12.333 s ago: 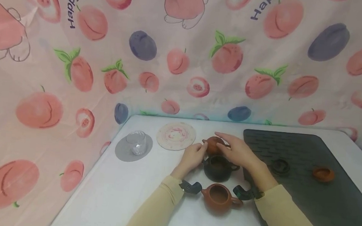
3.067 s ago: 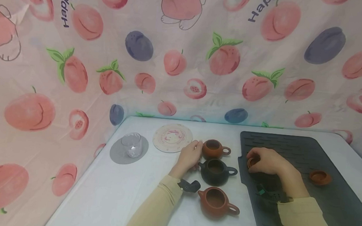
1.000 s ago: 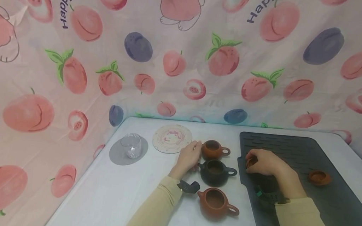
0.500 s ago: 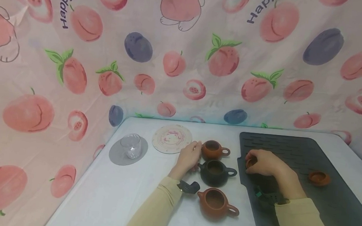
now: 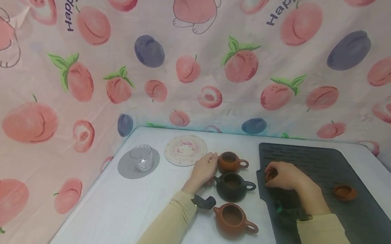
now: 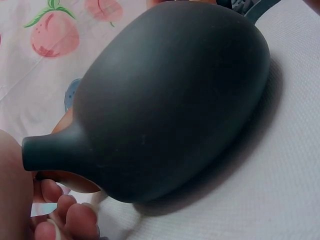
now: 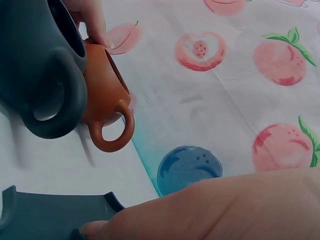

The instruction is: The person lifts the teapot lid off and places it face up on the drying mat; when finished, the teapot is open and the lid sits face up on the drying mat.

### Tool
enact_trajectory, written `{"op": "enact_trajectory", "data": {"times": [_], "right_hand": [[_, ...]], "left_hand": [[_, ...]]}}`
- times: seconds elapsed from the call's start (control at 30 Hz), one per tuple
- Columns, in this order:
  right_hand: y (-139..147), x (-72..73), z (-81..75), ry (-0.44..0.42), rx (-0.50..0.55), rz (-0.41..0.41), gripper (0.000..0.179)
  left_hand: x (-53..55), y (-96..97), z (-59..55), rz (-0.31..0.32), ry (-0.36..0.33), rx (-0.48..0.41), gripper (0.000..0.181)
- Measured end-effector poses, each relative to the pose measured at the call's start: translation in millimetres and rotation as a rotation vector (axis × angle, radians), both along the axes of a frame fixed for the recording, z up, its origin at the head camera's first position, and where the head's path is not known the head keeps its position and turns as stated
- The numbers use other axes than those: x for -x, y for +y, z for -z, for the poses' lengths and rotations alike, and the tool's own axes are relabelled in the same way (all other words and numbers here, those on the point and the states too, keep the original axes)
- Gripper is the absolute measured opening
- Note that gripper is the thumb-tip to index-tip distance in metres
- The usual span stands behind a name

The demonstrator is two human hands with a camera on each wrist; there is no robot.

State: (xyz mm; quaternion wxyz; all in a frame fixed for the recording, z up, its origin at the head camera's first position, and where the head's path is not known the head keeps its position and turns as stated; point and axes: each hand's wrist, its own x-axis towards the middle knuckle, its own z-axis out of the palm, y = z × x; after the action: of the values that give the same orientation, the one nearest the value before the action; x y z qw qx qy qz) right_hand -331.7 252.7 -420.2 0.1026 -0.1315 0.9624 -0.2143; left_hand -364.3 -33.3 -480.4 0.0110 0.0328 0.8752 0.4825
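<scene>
Three lidless teapots stand in a column: a small orange-brown teapot [image 5: 229, 162] at the back, a black teapot [image 5: 231, 187] in the middle and a reddish-brown teapot [image 5: 232, 219] in front. My left hand [image 5: 204, 169] pinches the back teapot's spout, its other fingers [image 6: 80, 220] curled below. The black teapot [image 6: 175, 100] fills most of the left wrist view. Over the left part of the dark mat [image 5: 311, 230], my right hand [image 5: 289, 176] pinches a small brown lid [image 5: 271, 175], partly hidden by the fingers.
Another orange-brown lid [image 5: 345, 192] lies on the mat farther right. At the left a clear glass cup [image 5: 142, 157] stands on a grey round coaster [image 5: 125, 166]. A patterned round coaster [image 5: 186, 150] lies near the back edge. Fruit-print cloth [image 5: 200, 61] hangs behind the table.
Since the oldest frame, my right hand has left the back teapot for the mat with the brown lid, leaving the pot's mouth uncovered. During the last second both hands stay nearly still.
</scene>
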Motion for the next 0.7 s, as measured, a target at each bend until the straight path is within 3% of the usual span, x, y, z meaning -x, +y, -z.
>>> {"op": "enact_trajectory", "data": {"times": [0.7], "right_hand": [[-1.1,-0.2,-0.9,0.025,0.024,-0.012,0.046]], "left_hand": [[-0.7,0.5,2.6,-0.009,0.007,0.007,0.044]]}}
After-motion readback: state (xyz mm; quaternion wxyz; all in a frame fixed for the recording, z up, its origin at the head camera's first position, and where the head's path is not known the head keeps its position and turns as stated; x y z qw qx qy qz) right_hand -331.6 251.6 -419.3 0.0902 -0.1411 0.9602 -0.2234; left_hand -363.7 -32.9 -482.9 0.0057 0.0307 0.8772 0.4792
